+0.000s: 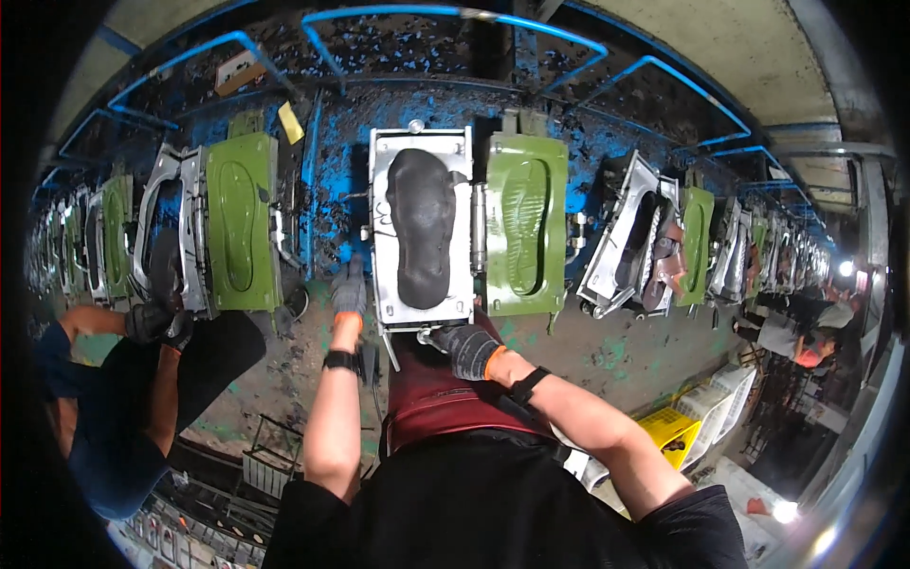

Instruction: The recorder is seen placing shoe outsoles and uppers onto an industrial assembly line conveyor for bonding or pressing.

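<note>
In front of me lies an opened shoe-sole mould, hinged along its middle. Its silver half (pixel 382 275) carries a dark grey sole-shaped piece (pixel 422 228). The green half (pixel 555 213) on the right has a ridged, sole-shaped hollow. My right hand (pixel 466 351), in a dark grey glove with an orange cuff, is closed around a metal handle (pixel 426 336) at the silver half's front edge; its fingertips are partly hidden. Close to that half's left side is my left hand (pixel 349 289), gloved alike, its fingers stretched forward and holding nothing I can see.
Similar moulds, such as a green one (pixel 242 223) and a tilted silver one (pixel 626 237), line both sides. At the left a co-worker's gloved hands (pixel 161 324) work at another mould. Blue rails (pixel 455 11) run behind; yellow (pixel 668 431) and white crates stand at the right.
</note>
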Action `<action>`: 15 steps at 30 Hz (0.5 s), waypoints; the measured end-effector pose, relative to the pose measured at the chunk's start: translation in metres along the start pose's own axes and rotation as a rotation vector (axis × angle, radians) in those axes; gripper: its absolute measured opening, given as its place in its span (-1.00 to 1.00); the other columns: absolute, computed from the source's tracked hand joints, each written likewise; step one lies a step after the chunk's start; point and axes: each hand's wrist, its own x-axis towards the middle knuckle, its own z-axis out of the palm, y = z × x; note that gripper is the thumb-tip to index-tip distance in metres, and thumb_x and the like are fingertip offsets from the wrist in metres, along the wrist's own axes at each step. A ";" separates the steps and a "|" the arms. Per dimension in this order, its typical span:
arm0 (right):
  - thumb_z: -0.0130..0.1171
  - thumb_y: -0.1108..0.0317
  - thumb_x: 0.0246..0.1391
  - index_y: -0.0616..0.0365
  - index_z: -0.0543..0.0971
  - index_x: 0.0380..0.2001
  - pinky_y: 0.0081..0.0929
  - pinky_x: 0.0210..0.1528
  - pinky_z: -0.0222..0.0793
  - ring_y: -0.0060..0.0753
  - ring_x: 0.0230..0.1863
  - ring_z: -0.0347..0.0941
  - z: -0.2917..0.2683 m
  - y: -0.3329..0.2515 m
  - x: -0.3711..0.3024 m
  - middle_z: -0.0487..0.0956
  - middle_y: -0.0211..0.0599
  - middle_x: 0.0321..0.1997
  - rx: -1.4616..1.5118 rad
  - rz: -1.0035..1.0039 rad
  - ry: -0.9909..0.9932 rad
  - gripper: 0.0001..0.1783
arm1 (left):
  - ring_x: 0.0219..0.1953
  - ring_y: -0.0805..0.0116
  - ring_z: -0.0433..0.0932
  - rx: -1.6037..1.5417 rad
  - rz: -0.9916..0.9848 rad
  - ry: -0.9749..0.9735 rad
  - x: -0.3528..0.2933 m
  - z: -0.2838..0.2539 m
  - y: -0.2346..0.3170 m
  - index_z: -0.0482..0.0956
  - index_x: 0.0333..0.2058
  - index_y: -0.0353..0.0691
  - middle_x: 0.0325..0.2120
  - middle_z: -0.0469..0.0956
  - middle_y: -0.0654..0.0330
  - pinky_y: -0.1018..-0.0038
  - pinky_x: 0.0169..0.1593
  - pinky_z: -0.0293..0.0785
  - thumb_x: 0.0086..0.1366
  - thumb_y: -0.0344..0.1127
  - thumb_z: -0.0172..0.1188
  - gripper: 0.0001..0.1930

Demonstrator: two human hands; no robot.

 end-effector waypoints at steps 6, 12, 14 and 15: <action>0.29 -0.24 0.04 0.21 0.65 -0.04 -0.05 0.05 0.49 0.19 0.01 0.57 -0.047 0.038 -0.072 0.67 0.09 -0.09 0.150 0.015 0.044 -0.30 | 0.10 -0.15 0.45 0.191 0.723 0.385 -0.138 -0.002 0.173 0.53 0.08 -0.29 -0.01 0.51 -0.16 -0.01 0.25 0.30 0.30 -0.25 0.24 -0.59; 0.22 0.08 0.22 0.22 0.65 -0.35 -0.07 -0.29 0.49 0.12 -0.36 0.62 -0.093 0.146 -0.245 0.65 0.08 -0.40 0.317 0.476 0.829 -0.63 | -0.22 -0.04 0.59 0.123 1.347 -0.147 -0.226 0.179 0.348 0.64 -0.23 -0.26 -0.28 0.61 0.01 0.10 -0.08 0.53 0.12 -0.28 0.24 -0.75; 0.27 0.23 0.17 0.20 0.69 -0.37 -0.10 -0.27 0.50 0.12 -0.38 0.61 -0.106 0.179 -0.302 0.65 0.04 -0.43 0.239 0.737 1.170 -0.76 | -0.30 0.12 0.58 0.147 1.454 -0.249 -0.259 0.245 0.399 0.61 -0.22 -0.19 -0.35 0.57 0.10 0.22 -0.21 0.54 0.15 -0.27 0.23 -0.77; 0.33 0.27 0.10 0.17 0.69 -0.19 -0.12 -0.20 0.51 0.08 -0.31 0.62 -0.103 0.209 -0.324 0.67 0.05 -0.31 0.424 0.830 1.296 -0.75 | -0.23 0.14 0.57 0.258 1.488 -0.321 -0.269 0.280 0.419 0.59 -0.10 -0.21 -0.20 0.57 0.10 0.28 -0.22 0.53 0.19 -0.26 0.19 -0.69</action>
